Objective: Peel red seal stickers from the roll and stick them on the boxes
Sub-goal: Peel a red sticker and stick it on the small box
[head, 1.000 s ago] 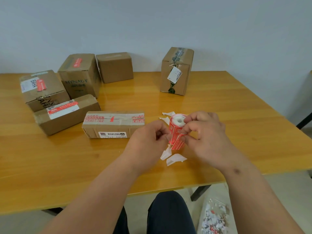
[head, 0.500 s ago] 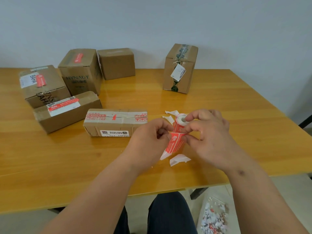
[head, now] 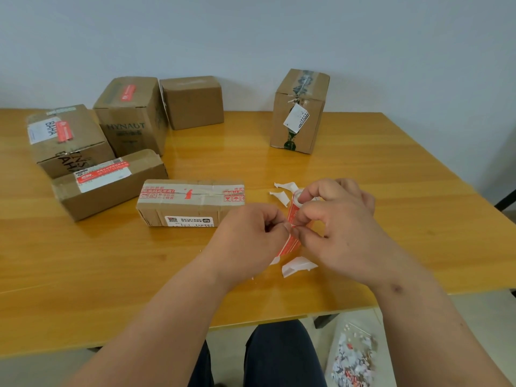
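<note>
Both hands point(head: 245, 236) point(head: 340, 227) pinching the sticker roll point(head: 293, 216); sealed boxes point(head: 190, 202) beside.

Counter point(head: 363, 169): glossy amber wood grain. Boxes point(head: 192, 101): brown cardboard, some with red seal stickers point(head: 127, 92). Roll point(head: 293, 216): red with white print. Paper scraps point(head: 296, 266): white.

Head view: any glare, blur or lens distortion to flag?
Head view: soft glare streak on the table below the back boxes; wide-angle bowing along its edges; left hand and right hand slightly soft around the sticker roll; box print stays legible.
</note>
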`<state>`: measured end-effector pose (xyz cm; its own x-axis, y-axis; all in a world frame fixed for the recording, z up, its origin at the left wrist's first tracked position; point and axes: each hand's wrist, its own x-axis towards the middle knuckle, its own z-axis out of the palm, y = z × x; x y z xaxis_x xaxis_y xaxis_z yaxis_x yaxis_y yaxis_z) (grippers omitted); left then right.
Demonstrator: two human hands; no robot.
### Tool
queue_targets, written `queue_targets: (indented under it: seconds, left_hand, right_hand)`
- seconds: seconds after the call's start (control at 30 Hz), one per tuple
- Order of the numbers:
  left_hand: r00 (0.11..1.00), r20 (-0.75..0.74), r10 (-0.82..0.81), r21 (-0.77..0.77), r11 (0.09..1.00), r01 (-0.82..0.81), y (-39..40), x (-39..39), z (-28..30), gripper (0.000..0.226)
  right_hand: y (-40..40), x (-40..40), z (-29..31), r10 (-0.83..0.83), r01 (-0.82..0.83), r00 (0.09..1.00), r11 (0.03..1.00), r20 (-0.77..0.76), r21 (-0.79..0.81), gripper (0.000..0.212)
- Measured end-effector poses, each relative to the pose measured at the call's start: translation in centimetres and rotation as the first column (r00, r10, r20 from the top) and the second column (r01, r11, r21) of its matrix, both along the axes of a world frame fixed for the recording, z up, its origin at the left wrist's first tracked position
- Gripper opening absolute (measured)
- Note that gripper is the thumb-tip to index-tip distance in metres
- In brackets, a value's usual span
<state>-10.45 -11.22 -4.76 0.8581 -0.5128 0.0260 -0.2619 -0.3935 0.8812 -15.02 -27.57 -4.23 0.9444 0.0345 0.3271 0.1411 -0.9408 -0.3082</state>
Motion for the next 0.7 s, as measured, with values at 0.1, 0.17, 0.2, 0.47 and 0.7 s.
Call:
queue_targets:
  seconds: [0.1, 0.17, 0.2, 0.47, 0.7]
  left_hand:
    - [1.0, -0.011, 0.001, 0.0, 1.0, -0.001, 0.14, 0.2, 0.24, 0.022]
    - [1.0, -0.03, 0.008, -0.011, 1.0, -0.009, 0.22, 0.37, 0.37, 0.022]
    - [0.999, -0.042, 0.012, -0.018, 1.0, -0.013, 0.23, 0.45, 0.4, 0.022]
    - [0.992, -0.125, 0.025, -0.081, 0.996, -0.035, 0.31, 0.44, 0.46, 0.028]
    - [0.994, -0.112, -0.016, -0.011, 1.0, 0.014, 0.33, 0.63, 0.36, 0.028]
  right_hand:
    - [-0.02, 0.09, 0.31, 0.02, -0.02, 1.0, 1.0, -0.013, 0.014, 0.008]
    - [-0.04, 0.13, 0.41, 0.034, -0.034, 0.999, 0.999, -0.001, 0.028, 0.01]
    - [-0.03, 0.14, 0.44, 0.039, -0.039, 0.999, 0.999, 0.008, 0.032, 0.011]
    - [0.2, 0.14, 0.17, 0.041, -0.044, 0.997, 0.998, 0.058, 0.05, 0.011]
    - [-0.06, 0.06, 0.81, 0.017, -0.018, 1.0, 0.998, 0.015, 0.068, 0.011]
